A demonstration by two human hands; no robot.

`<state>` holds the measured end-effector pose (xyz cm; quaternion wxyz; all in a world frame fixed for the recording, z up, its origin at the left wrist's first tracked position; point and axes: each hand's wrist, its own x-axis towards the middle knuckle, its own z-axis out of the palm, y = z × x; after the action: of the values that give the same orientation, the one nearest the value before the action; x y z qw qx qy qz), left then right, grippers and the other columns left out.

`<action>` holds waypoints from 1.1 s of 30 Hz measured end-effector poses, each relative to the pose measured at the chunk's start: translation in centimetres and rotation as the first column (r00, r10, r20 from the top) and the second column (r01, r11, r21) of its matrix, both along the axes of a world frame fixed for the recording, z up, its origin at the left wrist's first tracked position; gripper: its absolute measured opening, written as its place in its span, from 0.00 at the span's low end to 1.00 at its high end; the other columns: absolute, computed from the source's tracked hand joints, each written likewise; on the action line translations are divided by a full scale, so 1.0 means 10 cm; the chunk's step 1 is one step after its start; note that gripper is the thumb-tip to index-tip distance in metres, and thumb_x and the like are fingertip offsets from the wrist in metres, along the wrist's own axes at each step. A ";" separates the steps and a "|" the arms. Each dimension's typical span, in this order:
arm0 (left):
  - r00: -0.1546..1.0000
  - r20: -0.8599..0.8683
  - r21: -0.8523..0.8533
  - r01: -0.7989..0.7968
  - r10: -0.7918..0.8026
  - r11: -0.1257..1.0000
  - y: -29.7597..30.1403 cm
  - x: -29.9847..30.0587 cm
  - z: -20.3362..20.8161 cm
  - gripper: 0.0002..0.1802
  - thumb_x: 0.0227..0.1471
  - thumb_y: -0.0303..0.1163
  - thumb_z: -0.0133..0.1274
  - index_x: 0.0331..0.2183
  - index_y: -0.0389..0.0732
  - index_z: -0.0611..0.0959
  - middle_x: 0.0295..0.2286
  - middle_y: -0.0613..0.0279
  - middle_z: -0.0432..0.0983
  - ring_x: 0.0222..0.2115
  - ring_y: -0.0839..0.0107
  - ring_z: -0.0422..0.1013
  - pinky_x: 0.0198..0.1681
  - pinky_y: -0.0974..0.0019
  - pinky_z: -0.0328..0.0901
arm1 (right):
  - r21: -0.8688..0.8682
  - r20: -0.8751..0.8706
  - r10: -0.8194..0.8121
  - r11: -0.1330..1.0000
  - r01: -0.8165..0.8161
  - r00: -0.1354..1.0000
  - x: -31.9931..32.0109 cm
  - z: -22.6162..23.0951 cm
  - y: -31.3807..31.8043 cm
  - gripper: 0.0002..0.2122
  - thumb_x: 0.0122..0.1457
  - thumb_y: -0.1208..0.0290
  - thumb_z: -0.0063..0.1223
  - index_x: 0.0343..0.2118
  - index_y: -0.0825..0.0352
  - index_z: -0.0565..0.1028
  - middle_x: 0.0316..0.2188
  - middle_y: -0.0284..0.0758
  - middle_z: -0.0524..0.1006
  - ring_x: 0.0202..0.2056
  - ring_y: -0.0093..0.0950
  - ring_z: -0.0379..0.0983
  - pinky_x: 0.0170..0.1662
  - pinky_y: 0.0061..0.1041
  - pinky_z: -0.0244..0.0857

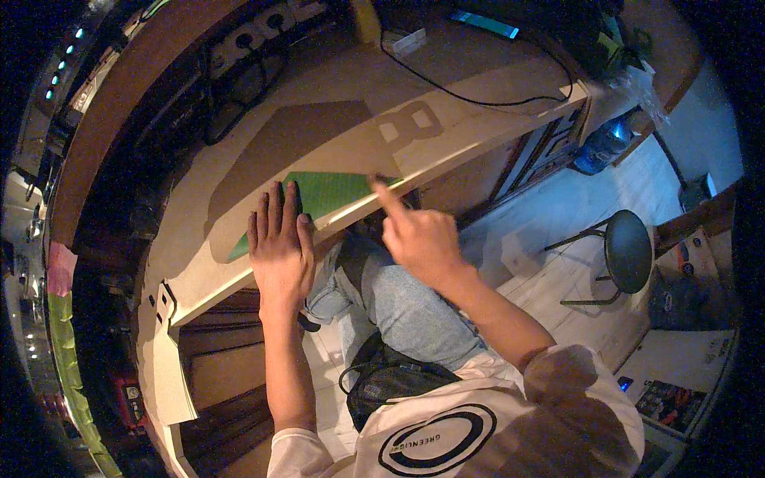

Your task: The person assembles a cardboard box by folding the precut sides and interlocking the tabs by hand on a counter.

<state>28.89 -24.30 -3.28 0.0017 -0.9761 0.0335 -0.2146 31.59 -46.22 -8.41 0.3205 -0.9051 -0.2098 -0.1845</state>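
A green sheet (339,191) with fine stripes lies along the near edge of the pale table (187,247). My left hand (283,259) rests flat over its left part, fingers stretched out, covering some of it. My right hand (422,243) is at the sheet's right end. Its index finger is extended and the fingertip meets the sheet's upper right corner; the other fingers are curled. I see nothing held in either hand. A small dark spot shows by the right fingertip, too small to make out.
A black cable (462,97) runs across the far right of the table, near a phone with a lit screen (484,24). Power sockets with plugs (247,40) stand at the back left. To the right are a round stool (628,252) and a large blue water bottle (603,147).
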 end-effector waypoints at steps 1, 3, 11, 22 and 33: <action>1.000 -0.001 0.007 0.004 -0.004 1.000 0.00 0.01 0.01 0.27 0.67 0.39 0.36 0.64 0.42 0.68 0.64 0.51 0.61 0.65 0.50 0.56 0.68 0.49 0.49 | -0.033 -0.002 0.055 0.998 -0.055 0.998 -0.05 0.01 0.08 0.33 0.56 0.71 0.55 0.67 0.56 0.63 0.14 0.40 0.75 0.18 0.42 0.75 0.25 0.44 0.70; 1.000 0.007 0.010 -0.002 0.002 1.000 0.02 0.01 0.01 0.27 0.68 0.39 0.36 0.64 0.42 0.68 0.64 0.51 0.61 0.65 0.50 0.57 0.68 0.48 0.49 | -0.014 0.018 0.068 0.998 -0.068 0.998 -0.09 -0.02 0.17 0.34 0.55 0.72 0.56 0.67 0.53 0.63 0.13 0.38 0.73 0.17 0.40 0.74 0.24 0.44 0.70; 0.991 0.106 -0.090 0.094 -0.084 0.992 -0.31 0.09 -0.06 0.30 0.59 0.41 0.48 0.57 0.31 0.72 0.57 0.43 0.69 0.60 0.48 0.63 0.68 0.46 0.50 | 0.077 -0.119 0.140 0.988 -0.132 0.983 -0.04 0.08 0.08 0.32 0.56 0.75 0.51 0.66 0.52 0.64 0.17 0.46 0.75 0.22 0.48 0.76 0.30 0.47 0.70; 0.986 0.109 -0.147 0.138 -0.123 0.979 -0.20 -0.19 -0.12 0.32 0.57 0.40 0.44 0.58 0.31 0.71 0.60 0.48 0.66 0.64 0.56 0.59 0.69 0.50 0.47 | 0.142 -0.107 0.064 0.989 -0.048 0.992 -0.04 0.12 -0.01 0.30 0.56 0.79 0.50 0.64 0.52 0.68 0.19 0.47 0.76 0.20 0.45 0.74 0.27 0.44 0.66; 0.973 0.095 -0.163 -0.192 0.209 0.968 0.54 -0.93 -0.09 0.30 0.59 0.32 0.44 0.62 0.38 0.67 0.61 0.56 0.64 0.64 0.55 0.56 0.70 0.47 0.44 | 0.125 -0.109 0.019 0.992 -0.006 0.994 -0.10 0.14 0.24 0.31 0.55 0.77 0.51 0.65 0.56 0.66 0.18 0.46 0.76 0.20 0.44 0.74 0.26 0.44 0.68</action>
<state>19.61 -18.94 -4.16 -0.0493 -0.9583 -0.0821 -0.2693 30.56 -43.80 -6.99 0.3888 -0.8907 -0.1855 -0.1451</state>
